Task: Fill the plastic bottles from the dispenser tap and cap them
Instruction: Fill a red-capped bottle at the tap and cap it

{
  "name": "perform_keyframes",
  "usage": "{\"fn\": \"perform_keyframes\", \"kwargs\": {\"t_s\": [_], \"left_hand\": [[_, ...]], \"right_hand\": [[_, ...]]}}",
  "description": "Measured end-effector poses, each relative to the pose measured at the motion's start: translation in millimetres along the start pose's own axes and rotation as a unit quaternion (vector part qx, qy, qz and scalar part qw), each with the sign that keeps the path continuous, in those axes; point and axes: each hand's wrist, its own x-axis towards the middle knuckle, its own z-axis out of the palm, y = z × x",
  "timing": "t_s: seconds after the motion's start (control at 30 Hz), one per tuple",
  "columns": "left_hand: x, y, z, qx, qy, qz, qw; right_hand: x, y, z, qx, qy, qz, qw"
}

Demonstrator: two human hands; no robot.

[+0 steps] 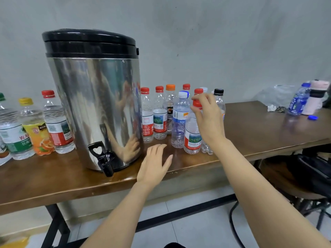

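Note:
A steel dispenser (93,104) with a black lid stands on the brown table (259,126); its black tap (104,162) overhangs the front edge. Several capped plastic bottles cluster to its right. My right hand (207,119) reaches over the front red-capped bottle (192,136), fingers curled round its red cap (197,104). A taller clear bottle with a white cap (180,122) stands just left of it. My left hand (155,163) lies flat on the table beside the dispenser's base, fingers straight, holding nothing.
More bottles stand left of the dispenser, including a juice bottle (38,129) and a red-capped one (57,122). At far right are a blue bottle (298,101), a pink flask (316,97) and a loose blue cap (313,117). A stool with a dark bag (313,174) sits below right.

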Motion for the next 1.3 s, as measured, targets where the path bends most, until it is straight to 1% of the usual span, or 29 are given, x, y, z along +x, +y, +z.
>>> {"fn": "perform_keyframes", "kwargs": {"t_s": [0.07, 0.13, 0.27, 0.33, 0.4, 0.47, 0.5, 0.53, 0.6, 0.63, 0.67, 0.7, 0.8, 0.87, 0.93, 1.03, 1.13, 1.2, 1.23, 1.3], "left_hand": [[-1.8, 5.0, -9.6, -0.095, 0.024, -0.024, 0.995], [-5.1, 18.8, -23.5, -0.19, 0.055, -0.035, 0.98], [-10.7, 57.6, -59.1, -0.335, 0.072, -0.03, 0.939], [-14.1, 69.7, -78.4, -0.368, 0.085, -0.036, 0.925], [-19.3, 73.7, -94.7, -0.376, 0.101, -0.056, 0.919], [-27.8, 69.3, -102.4, -0.374, 0.107, -0.078, 0.918], [-33.9, 66.1, -104.1, -0.36, 0.106, -0.088, 0.923], [-40.9, 62.4, -104.8, -0.332, 0.103, -0.1, 0.932], [-56.7, 55.6, -105.6, -0.254, 0.093, -0.124, 0.955], [-64.1, 53.5, -105.6, -0.218, 0.088, -0.132, 0.963], [-72.1, 51.0, -105.4, -0.19, 0.084, -0.139, 0.968], [-78.9, 48.6, -104.7, -0.168, 0.084, -0.143, 0.972], [-93.5, 40.5, -102.2, -0.149, 0.084, -0.152, 0.973], [-99.7, 35.0, -100.1, -0.173, 0.082, -0.169, 0.967], [-104.6, 30.4, -98.9, -0.2, 0.073, -0.193, 0.958], [-111.8, 23.1, -95.5, -0.245, 0.057, -0.215, 0.944], [-117.0, 18.5, -92.5, -0.292, 0.043, -0.237, 0.926], [-120.3, 16.6, -90.0, -0.305, 0.041, -0.248, 0.918], [-122.5, 15.5, -88.2, -0.307, 0.046, -0.253, 0.916], [-128.3, 11.3, -82.8, -0.303, 0.061, -0.269, 0.912]], "right_hand": [[-7.5, -13.6, -10.6, -0.005, 0.006, -0.032, 0.999], [-11.3, -30.2, -19.9, 0.02, 0.0, -0.052, 0.998], [-13.3, -68.1, -28.5, 0.155, -0.044, -0.026, 0.987], [-15.3, -86.1, -29.2, 0.225, -0.078, 0.0, 0.971], [-19.9, -98.0, -27.8, 0.277, -0.132, 0.017, 0.952], [-25.7, -101.8, -23.2, 0.277, -0.186, 0.018, 0.943], [-28.3, -102.4, -20.8, 0.243, -0.204, 0.014, 0.948], [-30.4, -102.7, -18.2, 0.183, -0.215, 0.005, 0.959], [-34.4, -102.9, -12.8, 0.025, -0.229, -0.013, 0.973], [-36.2, -103.8, -10.9, -0.041, -0.241, -0.017, 0.97], [-38.5, -105.8, -7.9, -0.078, -0.26, -0.02, 0.962], [-41.1, -107.0, -4.4, -0.088, -0.284, -0.023, 0.955], [-50.1, -108.4, 5.4, -0.037, -0.341, -0.03, 0.939], [-54.2, -107.7, 7.6, 0.021, -0.374, -0.034, 0.926], [-56.1, -105.4, 9.0, 0.072, -0.414, -0.047, 0.906], [-56.4, -98.8, 12.2, 0.113, -0.468, -0.07, 0.874], [-55.6, -94.8, 17.0, 0.176, -0.483, -0.028, 0.857], [-55.7, -89.7, 22.8, 0.206, -0.461, 0.011, 0.863], [-56.7, -86.0, 27.3, 0.194, -0.444, 0.024, 0.874], [-62.0, -76.6, 39.4, 0.123, -0.418, 0.04, 0.899]]}}
